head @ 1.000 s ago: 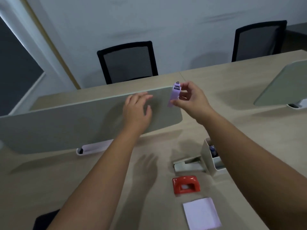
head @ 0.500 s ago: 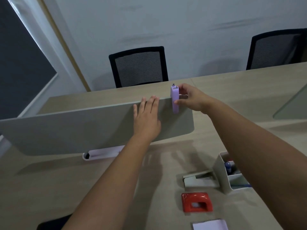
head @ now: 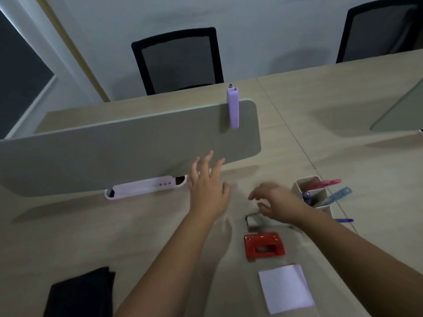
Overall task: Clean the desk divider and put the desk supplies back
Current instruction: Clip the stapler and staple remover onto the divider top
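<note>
The purple clip (head: 233, 108) hangs on the top edge of the gray desk divider (head: 128, 154). The left hand (head: 207, 191) is spread wide, holding nothing. The right hand (head: 278, 203) hovers with loose fingers over the gray stapler (head: 253, 219), beside the pen cup (head: 307, 186).

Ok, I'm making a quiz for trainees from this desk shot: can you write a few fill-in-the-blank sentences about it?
1. The purple clip hangs over the top edge of the ____.
2. The hole punch lying between the stapler and the paper is coloured ____.
3. The right hand reaches over the ____.
4. The cloth near the left forearm is coloured ____.

Missing words: divider; red; stapler; black
</note>
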